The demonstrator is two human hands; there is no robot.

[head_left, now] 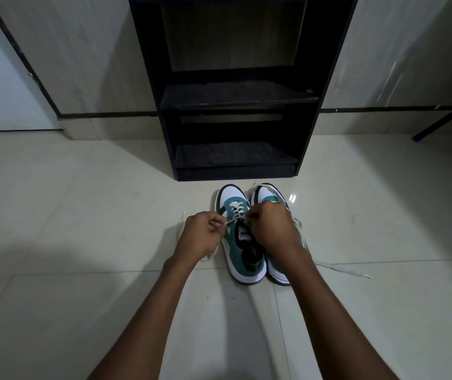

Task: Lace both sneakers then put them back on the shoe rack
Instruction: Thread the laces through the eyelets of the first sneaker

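Note:
Two teal, white and black sneakers stand side by side on the floor, toes toward a black shoe rack [235,97]. The left sneaker [240,242] has a white lace [236,212] crossed through its lower eyelets. My left hand [200,234] pinches one lace end at the sneaker's left side. My right hand [270,229] pinches the other end near the tongue and hides much of the right sneaker [270,194]. A loose white lace [348,270] trails from the right sneaker across the floor.
The rack has two dark shelves, bare, just beyond the sneakers. Pale glossy floor tiles [82,215] surround the shoes. A grey wall stands behind, with a white door [2,78] at left and a dark metal leg with a blue foot [422,134] at right.

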